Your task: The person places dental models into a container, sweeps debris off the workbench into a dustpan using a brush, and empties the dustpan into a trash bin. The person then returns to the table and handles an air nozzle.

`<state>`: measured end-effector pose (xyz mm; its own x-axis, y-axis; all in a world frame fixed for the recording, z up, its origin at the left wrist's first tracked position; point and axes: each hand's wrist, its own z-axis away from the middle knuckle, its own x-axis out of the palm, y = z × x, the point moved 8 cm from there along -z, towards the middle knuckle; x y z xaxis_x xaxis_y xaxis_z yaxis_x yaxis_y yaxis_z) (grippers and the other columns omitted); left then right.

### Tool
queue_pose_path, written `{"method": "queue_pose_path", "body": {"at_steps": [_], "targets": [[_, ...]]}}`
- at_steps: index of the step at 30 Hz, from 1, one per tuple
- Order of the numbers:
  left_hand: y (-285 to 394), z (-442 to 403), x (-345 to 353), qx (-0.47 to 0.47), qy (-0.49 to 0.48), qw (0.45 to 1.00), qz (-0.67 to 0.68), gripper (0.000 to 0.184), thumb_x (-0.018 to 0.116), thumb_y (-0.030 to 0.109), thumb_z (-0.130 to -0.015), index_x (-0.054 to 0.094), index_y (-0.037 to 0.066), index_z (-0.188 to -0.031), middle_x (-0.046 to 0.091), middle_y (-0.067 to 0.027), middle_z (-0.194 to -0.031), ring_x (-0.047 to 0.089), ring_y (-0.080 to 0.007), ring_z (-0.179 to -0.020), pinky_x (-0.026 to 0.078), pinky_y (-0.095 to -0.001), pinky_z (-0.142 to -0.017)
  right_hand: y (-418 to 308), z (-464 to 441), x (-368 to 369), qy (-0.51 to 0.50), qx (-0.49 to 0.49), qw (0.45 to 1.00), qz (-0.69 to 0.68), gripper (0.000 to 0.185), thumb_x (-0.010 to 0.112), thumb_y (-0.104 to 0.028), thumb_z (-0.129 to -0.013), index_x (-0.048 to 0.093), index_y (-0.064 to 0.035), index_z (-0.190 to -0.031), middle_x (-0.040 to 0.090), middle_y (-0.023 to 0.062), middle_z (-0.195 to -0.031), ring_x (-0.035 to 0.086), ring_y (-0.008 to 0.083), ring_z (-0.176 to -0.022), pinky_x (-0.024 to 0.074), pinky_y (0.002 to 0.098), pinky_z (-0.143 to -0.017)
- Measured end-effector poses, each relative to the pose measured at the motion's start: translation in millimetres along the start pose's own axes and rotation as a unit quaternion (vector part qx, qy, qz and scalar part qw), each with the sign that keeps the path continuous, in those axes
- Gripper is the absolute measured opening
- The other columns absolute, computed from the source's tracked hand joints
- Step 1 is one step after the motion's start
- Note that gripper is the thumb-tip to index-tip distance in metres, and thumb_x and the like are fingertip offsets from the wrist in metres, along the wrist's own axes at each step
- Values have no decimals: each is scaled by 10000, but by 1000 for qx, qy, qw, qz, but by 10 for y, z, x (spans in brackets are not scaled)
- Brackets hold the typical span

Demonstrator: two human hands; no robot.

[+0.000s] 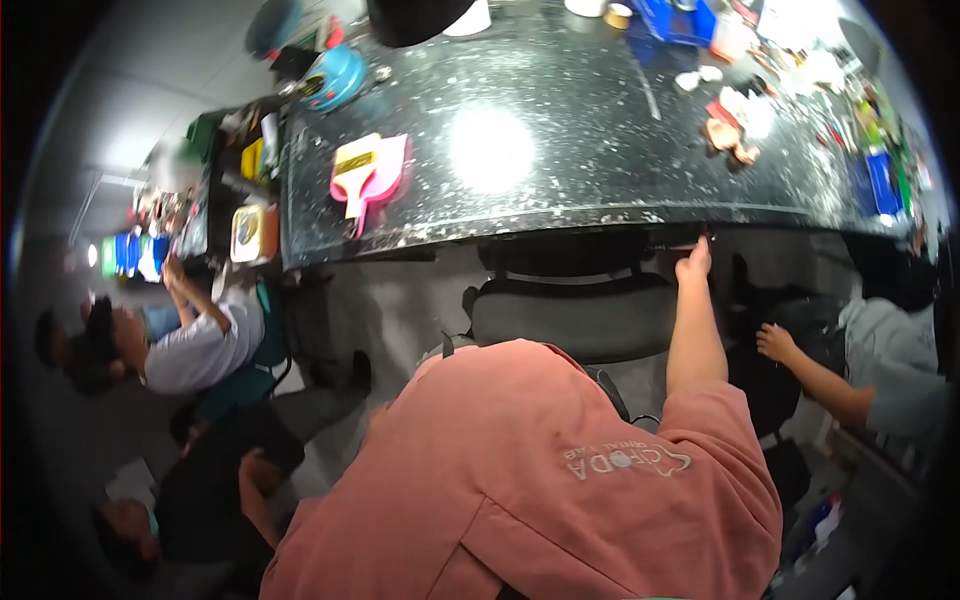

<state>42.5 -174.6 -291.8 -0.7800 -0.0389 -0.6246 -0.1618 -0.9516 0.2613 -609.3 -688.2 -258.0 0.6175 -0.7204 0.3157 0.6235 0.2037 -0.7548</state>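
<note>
My right hand (693, 262) reaches forward on a stretched arm to the front edge of the dark speckled workbench (590, 180). Its fingertips meet the edge or slip just beneath it, and what they touch there is too dark to make out. Of my left side only a small patch of skin shows beside my pink shirt (520, 450); the left hand itself cannot be made out. A black chair (575, 315) stands between me and the bench. On the bench's left part, a cream hand brush (353, 180) lies on a pink dustpan (388, 170).
A blue round device (335, 78) sits at the bench's back left. Crumpled tissue and orange-pink pieces (722, 133) lie at the right, near a blue tray (675, 20) and cluttered tools. People sit close by on the left (205, 340) and on the right (890, 360).
</note>
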Motion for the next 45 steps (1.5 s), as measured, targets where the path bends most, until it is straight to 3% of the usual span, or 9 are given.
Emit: {"method": "queue_pose_path", "body": {"at_steps": [5, 7, 9, 15, 22, 34, 39, 42, 45], "targets": [[-124, 367, -108, 198, -16, 955, -221, 349, 515, 337, -881, 656, 18, -888, 639, -213, -852, 634, -338, -793, 456, -438, -712, 20, 105, -64, 52, -177, 892, 412, 440, 571, -298, -919, 566, 51, -1187, 604, 190, -1196, 569, 305, -1097, 424, 376, -927], [462, 707, -376, 196, 11, 980, 37, 298, 546, 280, -893, 610, 6, -795, 603, -92, -703, 575, -188, -634, 442, -355, -578, 188, 14, -223, 44, -198, 879, 431, 406, 588, -255, -906, 572, 49, -1175, 613, 198, -1178, 576, 330, -1092, 421, 383, -931], [466, 610, -310, -56, -36, 956, 287, 232, 559, 256, -903, 596, 35, -843, 610, -49, -740, 559, -124, -616, 426, -280, -518, 171, 201, -154, 75, -186, 865, 459, 352, 587, -185, -889, 586, 33, -1166, 623, 202, -1153, 581, 348, -1074, 422, 390, -930], [983, 569, -739, -46, -27, 959, 279, 210, 567, 250, -906, 587, 41, -921, 615, -41, -798, 568, -107, -623, 444, -242, -510, 122, 409, 127, 82, -223, 729, 642, 304, 571, -174, -864, 613, 36, -1080, 619, 204, -1162, 621, 324, -1044, 489, 365, -868], [984, 419, -1009, 11, 15, 963, 271, 177, 569, 229, -904, 636, 65, -909, 610, -13, -768, 566, -95, -616, 451, -235, -525, 522, 305, -209, 97, -9, 920, 380, 510, 528, -192, -838, 497, 124, -1238, 517, 237, -1306, 546, 322, -1159, 432, 397, -959], [1667, -1571, -4100, 241, 411, 863, 169, 242, 602, 250, -862, 632, 33, -964, 662, -134, -830, 647, -265, -802, 488, -364, -736, 259, 957, -324, 125, -6, 919, 374, 758, 681, -305, -785, 331, -17, -1393, 403, 160, -1390, 459, 309, -1212, 412, 484, -955], [2132, -2517, -4970, 183, 433, 882, -38, 649, 685, 433, -773, 482, 53, -1259, 548, -179, -1211, 474, -362, -1169, 375, -449, -985, -242, 2289, -54, 144, -203, 751, 612, 755, 692, -333, -803, 353, -15, -1398, 498, 221, -1311, 500, 325, -1193, 404, 394, -989], [2332, -2896, -5016, 240, 483, 827, -161, 740, 690, 491, -757, 468, 5, -1270, 563, -201, -1189, 502, -377, -1136, 389, -455, -978, -349, 3000, -163, 187, -304, 592, 722, 620, 705, -304, -793, 496, 25, -1276, 538, 257, -1251, 537, 363, -1138, 431, 402, -959], [2093, -3627, -4939, 264, 423, 860, -109, 845, 676, 574, -755, 463, -67, -1261, 562, -269, -1178, 532, -408, -1109, 421, -476, -943, -97, 3649, -177, 172, -306, 572, 741, 524, 721, -296, -784, 583, 68, -1135, 632, 262, -1069, 626, 365, -983, 481, 417, -877]]}}
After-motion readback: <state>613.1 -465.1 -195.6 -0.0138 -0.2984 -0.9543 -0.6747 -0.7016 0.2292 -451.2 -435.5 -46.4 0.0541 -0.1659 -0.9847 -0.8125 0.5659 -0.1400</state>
